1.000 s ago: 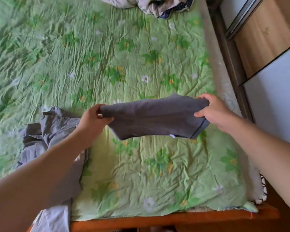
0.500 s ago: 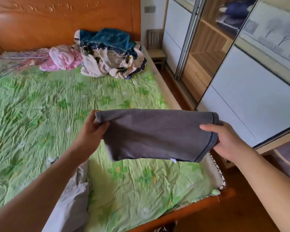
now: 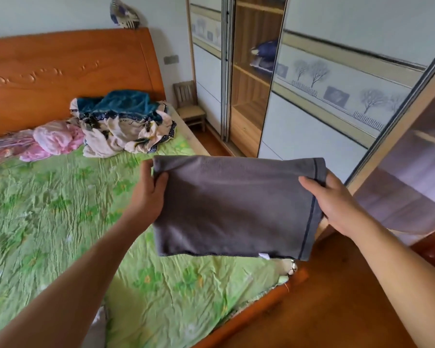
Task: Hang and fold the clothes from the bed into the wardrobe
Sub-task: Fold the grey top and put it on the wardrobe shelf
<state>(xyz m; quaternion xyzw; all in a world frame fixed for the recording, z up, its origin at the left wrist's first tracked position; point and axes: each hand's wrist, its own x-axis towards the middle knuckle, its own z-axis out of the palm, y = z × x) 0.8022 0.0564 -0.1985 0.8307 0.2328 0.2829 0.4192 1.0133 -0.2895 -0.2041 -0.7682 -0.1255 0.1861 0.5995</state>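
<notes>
A folded dark grey garment (image 3: 231,207) hangs in the air above the bed's right corner. My left hand (image 3: 148,194) grips its left edge, thumb on top. My right hand (image 3: 337,204) holds its right edge, where a dark stripe runs down the fabric. The wardrobe (image 3: 319,96) with sliding doors stands to the right; one section (image 3: 251,71) is open, showing wooden shelves and a blue folded item (image 3: 264,56). A second open section (image 3: 417,177) shows at the far right edge. A scrap of a light grey garment (image 3: 96,327) lies on the bed beneath my left forearm.
The bed (image 3: 48,222) has a green flowered sheet and an orange wooden headboard (image 3: 68,71). A heap of bedding (image 3: 126,124) and pink cloth (image 3: 53,139) lies by the headboard. A small wooden chair (image 3: 189,106) stands in the corner. Wooden floor (image 3: 337,310) runs between bed and wardrobe.
My view has lifted from the bed and turned right toward the wardrobe. Both hands have carried the folded grey garment up and to the right, away from the sheet.
</notes>
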